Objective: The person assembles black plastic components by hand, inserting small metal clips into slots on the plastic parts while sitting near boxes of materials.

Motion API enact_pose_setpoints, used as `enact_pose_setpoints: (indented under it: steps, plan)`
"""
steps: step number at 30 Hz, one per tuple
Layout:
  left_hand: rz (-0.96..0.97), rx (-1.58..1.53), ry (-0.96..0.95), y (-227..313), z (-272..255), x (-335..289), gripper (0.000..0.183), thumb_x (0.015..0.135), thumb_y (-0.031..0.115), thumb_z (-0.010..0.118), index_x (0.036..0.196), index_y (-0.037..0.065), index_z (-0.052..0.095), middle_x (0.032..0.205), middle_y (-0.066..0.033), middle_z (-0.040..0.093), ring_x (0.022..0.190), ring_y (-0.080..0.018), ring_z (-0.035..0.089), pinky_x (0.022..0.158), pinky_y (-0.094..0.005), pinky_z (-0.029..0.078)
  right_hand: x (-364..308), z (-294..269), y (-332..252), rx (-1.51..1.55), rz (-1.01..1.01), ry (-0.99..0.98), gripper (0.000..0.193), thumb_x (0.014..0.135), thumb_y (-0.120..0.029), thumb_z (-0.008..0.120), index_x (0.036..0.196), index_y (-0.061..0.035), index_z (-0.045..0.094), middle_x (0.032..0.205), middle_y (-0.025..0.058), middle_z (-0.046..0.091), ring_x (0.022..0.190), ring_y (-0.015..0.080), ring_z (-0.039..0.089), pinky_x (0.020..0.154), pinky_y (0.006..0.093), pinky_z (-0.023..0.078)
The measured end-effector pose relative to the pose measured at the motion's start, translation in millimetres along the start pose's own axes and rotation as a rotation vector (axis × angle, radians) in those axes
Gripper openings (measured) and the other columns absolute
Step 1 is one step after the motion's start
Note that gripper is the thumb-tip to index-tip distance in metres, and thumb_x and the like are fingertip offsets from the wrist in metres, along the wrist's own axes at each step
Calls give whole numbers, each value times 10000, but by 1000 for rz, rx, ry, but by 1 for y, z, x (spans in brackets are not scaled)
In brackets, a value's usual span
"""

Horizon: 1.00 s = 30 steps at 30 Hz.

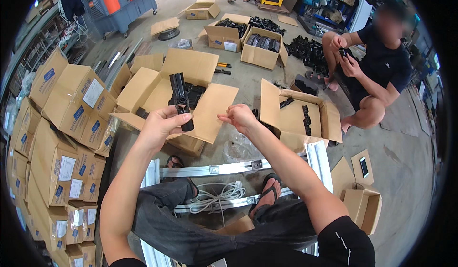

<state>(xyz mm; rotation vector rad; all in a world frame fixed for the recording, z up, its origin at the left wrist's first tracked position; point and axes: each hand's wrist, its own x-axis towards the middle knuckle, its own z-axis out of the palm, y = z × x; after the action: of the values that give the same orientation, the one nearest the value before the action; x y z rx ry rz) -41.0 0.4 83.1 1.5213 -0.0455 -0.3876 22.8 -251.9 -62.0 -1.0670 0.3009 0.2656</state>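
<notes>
In my left hand (164,126) is a long black part (179,91), slotted at its top and held upright between thumb and fingers. My right hand (240,117) hovers a little to its right, thumb and fingertips pinched together. Whatever those fingertips hold, if anything, is too small to make out. Below and beyond both hands stands an open cardboard box (170,62), with black parts (194,94) inside. To the right, another open cardboard box (292,117) contains a few black parts (306,120).
Stacked cartons (52,164) rise at my left. Aluminium rails (210,169) and a coiled white cable (217,194) lie by my feet. A co-worker (381,62) sits at the right, handling a small dark part. Farther off are boxes (261,51) and piles of black parts (305,52).
</notes>
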Motion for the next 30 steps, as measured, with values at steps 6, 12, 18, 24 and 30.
enact_pose_setpoints:
  steps: [6,12,18,24,30]
  plan:
    - [-7,-35,-8,0,1,0,271,859,140,759,1080,14,668,1003,-83,702,900,-157,696,807,-317,594,-10,3,-1,55,77,-122,163,969,-128,586,896,16,598,803,93,594,666,230,683,541,307,586]
    - [-12,-45,-22,2,5,-1,279,856,157,770,1081,20,677,993,-58,700,879,-133,695,801,-291,590,-33,26,-17,-77,58,-285,212,984,-234,594,972,-30,650,671,-36,505,538,72,490,441,222,352]
    - [10,-51,-6,1,-1,-4,348,871,165,756,1163,5,653,1062,-81,683,939,-147,679,841,-306,578,-65,74,-38,-53,47,-393,224,997,-151,536,1080,22,652,803,-3,558,589,70,451,473,209,308]
    - [76,-1,-12,3,0,-4,370,881,182,749,1190,6,650,1083,-80,682,971,-140,661,887,-311,543,-79,81,-53,-26,-146,-574,180,996,-111,549,1158,-39,581,854,62,637,559,60,449,461,189,304]
    - [113,-4,-45,-1,1,-4,364,873,162,759,1196,31,655,1048,-55,698,963,-121,658,862,-290,536,-79,81,-52,33,-166,-538,141,975,-124,607,1085,-40,627,829,37,647,534,35,424,444,187,287]
